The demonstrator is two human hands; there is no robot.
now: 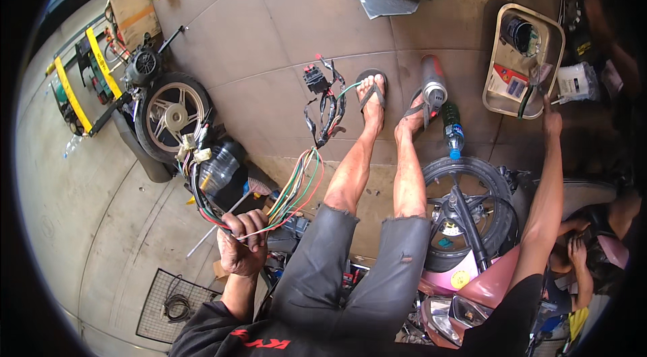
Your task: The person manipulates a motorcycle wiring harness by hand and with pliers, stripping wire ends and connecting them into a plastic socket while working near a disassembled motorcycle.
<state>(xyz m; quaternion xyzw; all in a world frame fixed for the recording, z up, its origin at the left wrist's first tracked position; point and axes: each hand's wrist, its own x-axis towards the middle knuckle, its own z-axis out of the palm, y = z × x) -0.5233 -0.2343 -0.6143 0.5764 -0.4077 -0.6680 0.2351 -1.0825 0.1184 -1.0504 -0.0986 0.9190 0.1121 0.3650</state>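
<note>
My left hand (244, 242) is closed around a bundle of coloured wires, part of a wiring harness (296, 188). One end of the harness carries pale connectors (195, 151); the other branches into black-taped leads (327, 114) and a black connector block (314, 78) near my left foot. A thin rod (216, 230) crosses by the same hand. Far to the right, my right arm stretches out, and my right hand (552, 120) is at the edge of a beige tray (490, 80). Its fingers are too small and dark to make out. Inside the tray lie a black tub (517, 33) and a red-and-white packet (507, 82).
A grey-and-red flask (433, 80) and a green bottle (453, 131) stand or lie beside my right foot. Motorcycle wheels are at left (172, 114) and right (495, 188). Another person (579, 269) is at lower right. A wire grid (151, 310) lies lower left.
</note>
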